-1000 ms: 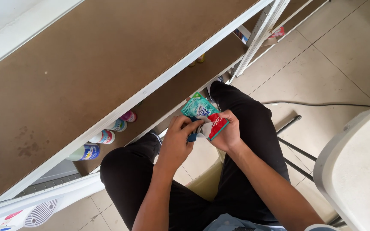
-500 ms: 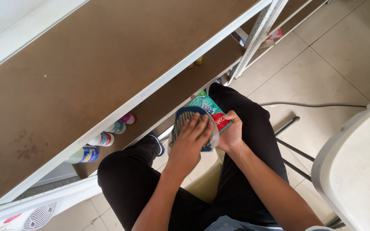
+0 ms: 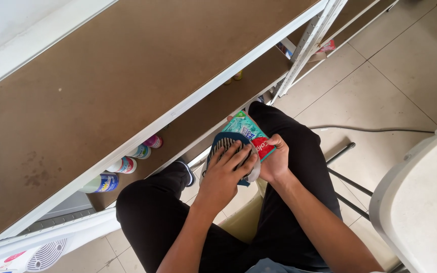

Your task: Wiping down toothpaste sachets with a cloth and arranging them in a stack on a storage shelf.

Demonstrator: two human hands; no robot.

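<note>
Left hand: your left hand (image 3: 227, 169) lies spread, fingers flat and apart, on top of a dark blue brush (image 3: 222, 146) with pale striped bristles; it presses on the brush rather than closing round it.
Right hand: your right hand (image 3: 274, 162) is closed on the lower end of a toothpaste package (image 3: 251, 134), thumb on top and fingers curled under.
Brush: directly under your left palm, its rounded dark blue rim showing past the fingertips; it overlaps the near end of the package.
Toothpaste package: flat and oblong, teal-green at the far end beyond your fingertips, red at the end by your right thumb, with a small blue-and-white patch between. It sits above your lap, held between both hands.
Lap: black trousers (image 3: 299, 151) below both hands; you sit with knees apart.
Shelf unit: a brown board shelf (image 3: 127, 76) with white metal edging runs across the view beyond your left hand.
Lower shelf packages: to the left of your left hand, a row of round containers stands under the shelf edge: a blue-and-yellow labelled one (image 3: 102, 183), a white one with red and blue (image 3: 123, 165), a teal-topped one (image 3: 140, 151) and a pink one (image 3: 154, 141).
Floor: pale tiles (image 3: 380, 81) with a grey cable (image 3: 370, 130) lying beyond your right hand.
Bench: a white rounded corner (image 3: 421, 202) lies to the right of your right forearm.
Fan: a white grille (image 3: 41, 255) sits low, left of your left elbow.
</note>
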